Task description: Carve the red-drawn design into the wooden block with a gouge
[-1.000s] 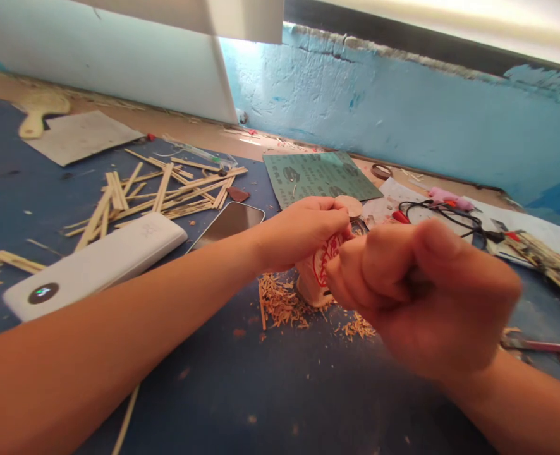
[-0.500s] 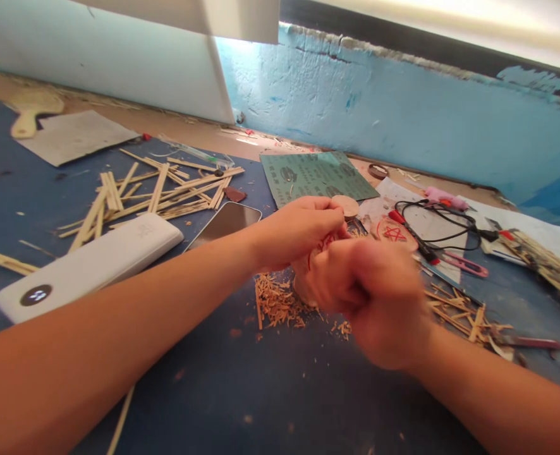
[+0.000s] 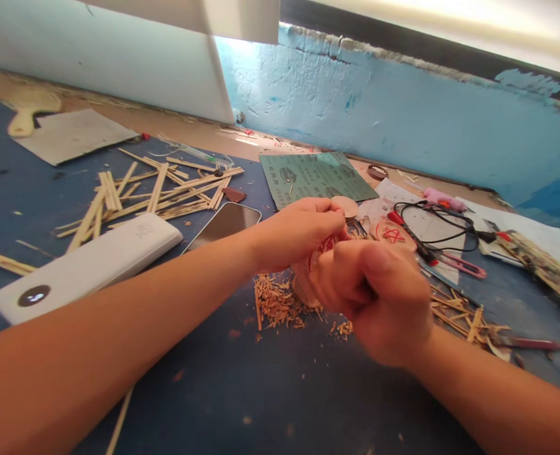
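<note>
My left hand (image 3: 303,230) is closed, with its fingers pinched on a pale piece with red lines (image 3: 326,245) that is mostly covered by both hands. Pressed close in front of it, my right hand (image 3: 375,291) makes a fist; whatever is inside the fist is hidden. A pale, rounded wooden-looking form (image 3: 303,287) shows just below the fingers. Beside it lies a heap of wood shavings (image 3: 277,303). Beyond the left fingertips is a round wooden disc (image 3: 345,206). Right of the hands sits another disc with a red star (image 3: 394,234).
On the left lie a white power bank (image 3: 90,265), a phone (image 3: 225,221) and several thin wooden sticks (image 3: 166,193). Green printed sheet (image 3: 318,175) is at the back. A black cable (image 3: 444,224), a pink cutter (image 3: 464,265) and stick scraps (image 3: 464,319) lie to the right.
My right hand, blurred before, shows more sharply and has shifted very slightly. My left hand keeps almost the same place and grip.
</note>
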### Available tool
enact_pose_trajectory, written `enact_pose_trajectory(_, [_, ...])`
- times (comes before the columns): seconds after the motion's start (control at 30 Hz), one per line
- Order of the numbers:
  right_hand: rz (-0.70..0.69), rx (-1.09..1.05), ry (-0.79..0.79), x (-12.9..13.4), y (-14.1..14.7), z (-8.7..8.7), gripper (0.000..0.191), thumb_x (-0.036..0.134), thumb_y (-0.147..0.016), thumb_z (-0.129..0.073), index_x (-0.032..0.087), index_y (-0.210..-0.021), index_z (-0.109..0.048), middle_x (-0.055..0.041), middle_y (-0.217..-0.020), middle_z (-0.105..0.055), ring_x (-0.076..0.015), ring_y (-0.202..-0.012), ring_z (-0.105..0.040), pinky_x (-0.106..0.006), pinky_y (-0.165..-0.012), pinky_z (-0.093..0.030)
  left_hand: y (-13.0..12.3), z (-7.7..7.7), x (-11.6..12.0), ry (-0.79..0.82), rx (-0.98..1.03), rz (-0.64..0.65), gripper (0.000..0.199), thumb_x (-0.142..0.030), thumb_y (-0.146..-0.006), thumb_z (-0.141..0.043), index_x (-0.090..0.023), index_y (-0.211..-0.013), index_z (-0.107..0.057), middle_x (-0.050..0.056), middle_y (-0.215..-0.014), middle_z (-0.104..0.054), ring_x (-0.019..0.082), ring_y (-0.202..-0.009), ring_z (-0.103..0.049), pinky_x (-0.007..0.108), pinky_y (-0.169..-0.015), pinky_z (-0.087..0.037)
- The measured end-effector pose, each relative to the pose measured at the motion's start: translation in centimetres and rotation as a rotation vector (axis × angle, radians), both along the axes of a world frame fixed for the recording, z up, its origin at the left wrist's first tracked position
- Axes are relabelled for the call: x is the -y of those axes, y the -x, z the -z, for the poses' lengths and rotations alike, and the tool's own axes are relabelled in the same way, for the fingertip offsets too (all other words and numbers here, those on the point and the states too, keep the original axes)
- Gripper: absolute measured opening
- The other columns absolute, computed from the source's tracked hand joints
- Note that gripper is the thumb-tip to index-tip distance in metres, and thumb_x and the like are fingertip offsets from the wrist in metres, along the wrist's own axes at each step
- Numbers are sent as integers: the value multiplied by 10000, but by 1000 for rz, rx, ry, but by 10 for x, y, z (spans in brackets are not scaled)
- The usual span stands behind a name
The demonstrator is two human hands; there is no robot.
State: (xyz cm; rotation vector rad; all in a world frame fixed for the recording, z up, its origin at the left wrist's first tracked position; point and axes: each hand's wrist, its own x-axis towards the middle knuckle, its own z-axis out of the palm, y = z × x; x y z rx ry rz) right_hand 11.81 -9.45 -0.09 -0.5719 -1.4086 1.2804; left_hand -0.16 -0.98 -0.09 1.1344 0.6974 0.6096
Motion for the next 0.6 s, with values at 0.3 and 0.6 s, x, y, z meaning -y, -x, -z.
enact_pose_trajectory(0.3, [-34,-68,16,-8,4,18,565,434,-1110,-517,232,-591,-423,44,-532,-317,-123,-489,-309,-332,-486,-268,1,0,-1,4,-26,4,277,-92,-984,-540,-175,-721,-563,-3,-739,-590,94,-639,-529,207,-608,-396])
enact_pose_trajectory(0.6, [-140,-48,188,-22,-2,14,581,584,-1072,-560,253,-624,-392,57,-547,-290,-119,-469,-251,-299,-426,-217,9,8,-8,-4,10,91,115,-180,-864,-688,-185,-821,-582,-20,-768,-585,95,-632,-546,209,-573,-422])
